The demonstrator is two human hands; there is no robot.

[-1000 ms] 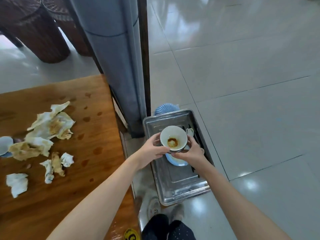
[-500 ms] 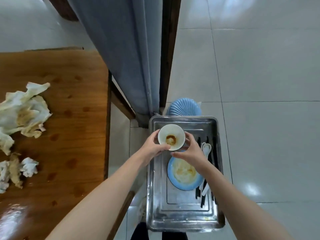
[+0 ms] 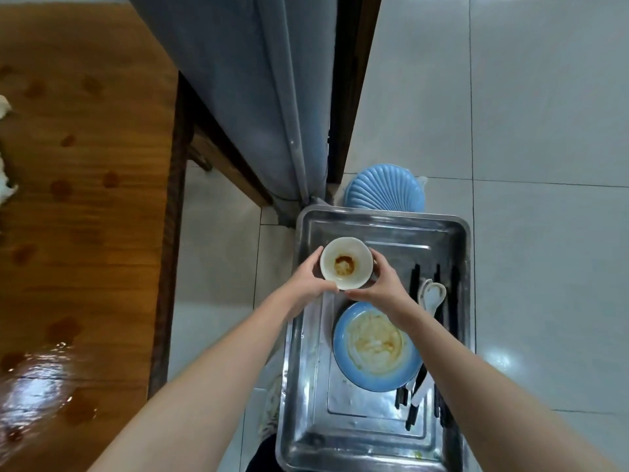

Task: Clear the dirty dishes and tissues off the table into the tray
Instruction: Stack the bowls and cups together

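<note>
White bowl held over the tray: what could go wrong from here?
1. The white bowl is gripped by the left hand and right hand over the tray; a slip could crack it on the metal.
2. Brown residue sits in it, so tilting might drip sauce.
3. The blue plate lies close by in the tray; a careless set-down could knock its rim.

Stained white bowl upright over steel tray far end; soiled blue plate, white spoons, black chopsticks lying inside
</note>
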